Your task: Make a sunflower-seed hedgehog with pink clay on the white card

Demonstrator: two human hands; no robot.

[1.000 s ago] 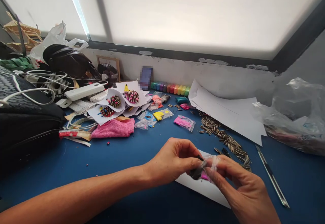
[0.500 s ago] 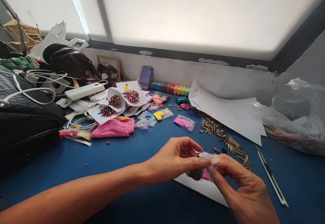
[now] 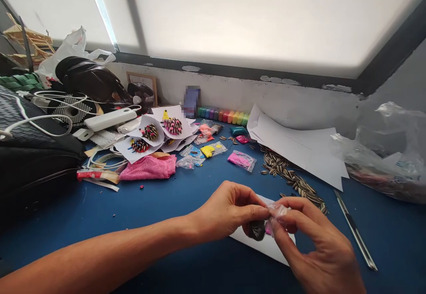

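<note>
Between my two hands is a small clear plastic bag with black clay [image 3: 257, 230] in it. My left hand [image 3: 234, 212] pinches the bag's left side with thumb and fingers. At the bag's crumpled opening, my right hand [image 3: 311, 236] grips the plastic between thumb and forefinger. Beneath the hands lies a sheet of white paper [image 3: 266, 246], largely covered by them. A bit of pink [image 3: 268, 228] shows just behind the bag; most of it is hidden. Striped sunflower seeds [image 3: 301, 184] are heaped in a curved band beyond my right hand.
A utility knife [image 3: 356, 232] lies at the right. Bags of pink clay [image 3: 241, 160] and yellow clay [image 3: 209, 151] sit mid-table. Seed-covered clay figures on paper [image 3: 140, 145], a pink cloth [image 3: 148, 167] and a black bag [image 3: 36, 165] are at the left. White sheets [image 3: 299, 145] lie behind the seeds.
My right hand has shifted slightly, its fingers more spread around the bag's opening. More of the black clay shows below my left hand, and less of the pink bit.
</note>
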